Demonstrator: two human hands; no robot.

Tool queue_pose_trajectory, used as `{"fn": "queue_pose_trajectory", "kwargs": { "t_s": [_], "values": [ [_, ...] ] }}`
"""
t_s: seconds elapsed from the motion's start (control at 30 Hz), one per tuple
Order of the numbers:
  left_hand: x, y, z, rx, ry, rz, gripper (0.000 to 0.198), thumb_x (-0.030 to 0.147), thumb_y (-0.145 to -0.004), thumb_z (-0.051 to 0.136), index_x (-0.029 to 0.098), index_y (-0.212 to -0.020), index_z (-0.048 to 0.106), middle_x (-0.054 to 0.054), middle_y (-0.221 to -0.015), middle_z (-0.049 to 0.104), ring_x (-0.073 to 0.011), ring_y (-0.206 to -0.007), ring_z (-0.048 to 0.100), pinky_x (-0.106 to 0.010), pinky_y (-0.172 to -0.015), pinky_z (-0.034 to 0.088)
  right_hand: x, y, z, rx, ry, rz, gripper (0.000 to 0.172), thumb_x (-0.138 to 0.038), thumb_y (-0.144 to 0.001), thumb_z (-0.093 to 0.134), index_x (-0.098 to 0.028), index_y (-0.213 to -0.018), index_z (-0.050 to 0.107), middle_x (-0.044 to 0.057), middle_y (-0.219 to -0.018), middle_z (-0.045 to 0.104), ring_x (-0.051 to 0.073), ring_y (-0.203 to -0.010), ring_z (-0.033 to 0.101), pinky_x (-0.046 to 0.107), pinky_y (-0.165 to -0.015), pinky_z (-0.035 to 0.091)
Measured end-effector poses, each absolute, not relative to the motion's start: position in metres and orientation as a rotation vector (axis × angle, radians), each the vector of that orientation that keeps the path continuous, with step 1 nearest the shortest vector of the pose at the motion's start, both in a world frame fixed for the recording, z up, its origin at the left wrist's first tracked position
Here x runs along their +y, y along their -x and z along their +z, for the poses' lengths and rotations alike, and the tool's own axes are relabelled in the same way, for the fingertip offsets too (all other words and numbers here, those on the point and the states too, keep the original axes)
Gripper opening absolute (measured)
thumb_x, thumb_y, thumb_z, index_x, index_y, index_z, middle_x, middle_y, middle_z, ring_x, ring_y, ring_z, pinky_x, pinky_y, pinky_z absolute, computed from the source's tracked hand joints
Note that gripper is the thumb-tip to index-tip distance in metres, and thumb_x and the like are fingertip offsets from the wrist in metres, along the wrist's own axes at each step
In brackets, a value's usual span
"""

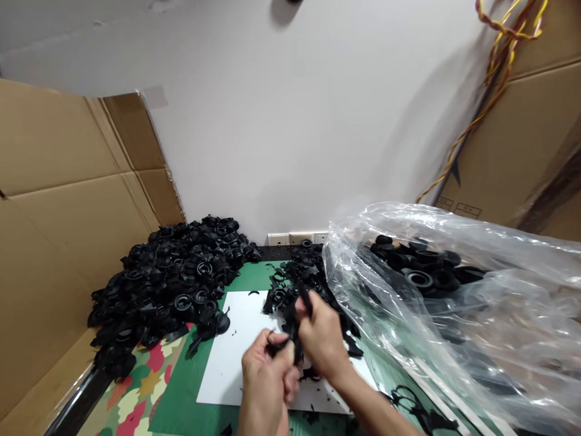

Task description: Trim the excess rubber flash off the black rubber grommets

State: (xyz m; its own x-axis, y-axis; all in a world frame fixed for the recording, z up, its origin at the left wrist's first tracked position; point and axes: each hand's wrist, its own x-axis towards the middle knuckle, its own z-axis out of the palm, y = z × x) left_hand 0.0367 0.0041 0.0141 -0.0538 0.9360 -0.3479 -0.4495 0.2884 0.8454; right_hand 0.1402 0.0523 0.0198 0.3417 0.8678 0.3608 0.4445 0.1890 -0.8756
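My left hand (pixel 269 370) is closed, thumb and fingers pinching a black rubber part (pixel 278 347) low over a white sheet (pixel 222 357). Just beside it, up and to the right, my right hand (pixel 321 332) is closed in a fist. A dark strip (pixel 305 298) sticks out at its top; whether this is rubber or a tool handle I cannot tell. Between the hands there is more black material, partly hidden by the fingers. Behind them spreads a heap of torn black rubber scraps (pixel 279 289), reaching over the sheet's far right part.
A big pile of black ribbed rubber parts (pixel 167 284) stands at the left against cardboard (pixel 68 169). On the right, a clear plastic bag (pixel 363 242) holds round black rubber parts (pixel 426 266). Green mat (pixel 181 393) lies beneath; wall sockets (pixel 297 238) and twisted wires (pixel 492 91) are behind.
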Motion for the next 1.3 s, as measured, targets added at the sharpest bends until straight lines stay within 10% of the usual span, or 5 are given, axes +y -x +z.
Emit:
{"fn": "queue_pose_trajectory", "kwargs": {
  "t_s": [0.57, 0.83, 1.07, 1.3],
  "values": [
    [0.016, -0.025, 0.02, 0.911, -0.233, 1.054, 0.03, 0.015, -0.089, 0.045, 0.011, -0.061, 0.055, -0.003, -0.053, 0.062, -0.003, -0.026, 0.038, -0.015, -0.029, 0.022, 0.014, -0.173, 0.018, -1.381, 1.259, 0.835, 0.011, -0.026, -0.076, 0.057, -0.019, -0.079, 0.065, 0.003, -0.075, 0.067, 0.02, -0.068, 0.061, 0.03, -0.061, 0.048],
    [0.011, -0.037, 0.018, 0.982, -0.42, 1.183, 0.027, 0.028, -0.063, 0.081, 0.013, -0.064, 0.058, 0.005, -0.042, 0.053, -0.0048, -0.031, 0.042, -0.015, -0.031, 0.026, 0.003, -0.149, 0.003, -1.448, 1.098, 0.608, 0.017, -0.012, -0.077, 0.054, -0.021, -0.088, 0.064, 0.004, -0.081, 0.066, 0.018, -0.073, 0.063, 0.025, -0.063, 0.05],
    [0.012, -0.024, 0.016, 1.163, -0.909, 0.905, 0.053, 0.061, -0.072, 0.06, 0.013, -0.05, 0.059, 0.003, -0.028, 0.043, -0.006, -0.024, 0.033, -0.018, -0.03, 0.015, 0.006, -0.162, 0.019, -1.299, 1.193, 1.093, 0.009, -0.027, -0.077, 0.053, -0.021, -0.071, 0.055, 0.0, -0.064, 0.061, 0.019, -0.062, 0.06, 0.028, -0.057, 0.047],
    [0.013, -0.013, 0.029, 1.286, -1.118, 1.276, 0.037, 0.031, -0.054, 0.084, 0.014, -0.085, 0.071, 0.002, -0.059, 0.061, -0.0063, -0.042, 0.045, -0.015, -0.039, 0.035, 0.009, -0.165, 0.021, -1.304, 1.268, 1.106, 0.016, -0.034, -0.074, 0.056, -0.018, -0.07, 0.058, 0.003, -0.069, 0.065, 0.022, -0.068, 0.061, 0.029, -0.06, 0.046]
  ]
}}
